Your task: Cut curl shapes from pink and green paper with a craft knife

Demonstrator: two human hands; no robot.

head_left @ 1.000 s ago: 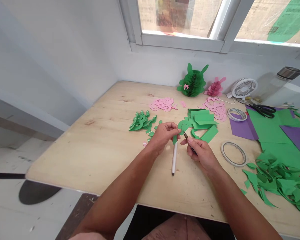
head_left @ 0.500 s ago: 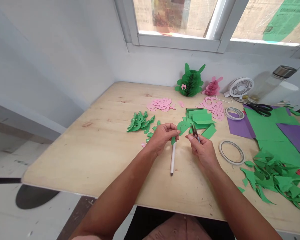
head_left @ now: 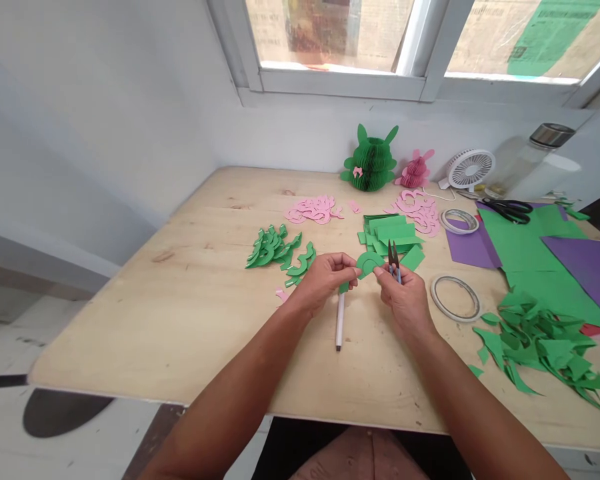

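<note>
My left hand [head_left: 333,275] pinches the left end of a green paper piece [head_left: 369,263] with a rounded top and a curved line drawn on it. My right hand [head_left: 404,293] is closed round small scissors [head_left: 394,259], whose dark blades point up and away from the paper. Its thumb and finger also touch the right end of the green piece. Under the hands a white marker [head_left: 340,323] lies on the table, dark end toward me. Just beyond is a stack of folded green paper strips [head_left: 393,233]. Cut green curved pieces [head_left: 274,247] lie to the left.
Pink cutouts [head_left: 313,209] lie farther back. A green paper figure [head_left: 374,163] and a pink one [head_left: 415,170] stand by the wall, near a small fan [head_left: 471,168] and a bottle [head_left: 530,157]. On the right are tape rolls [head_left: 456,299], black scissors [head_left: 509,210] and green scraps [head_left: 545,343].
The right hand has come up to the green piece and now touches its right end. The scissors have turned away from the paper, blades upward. The view has shifted slightly right.
</note>
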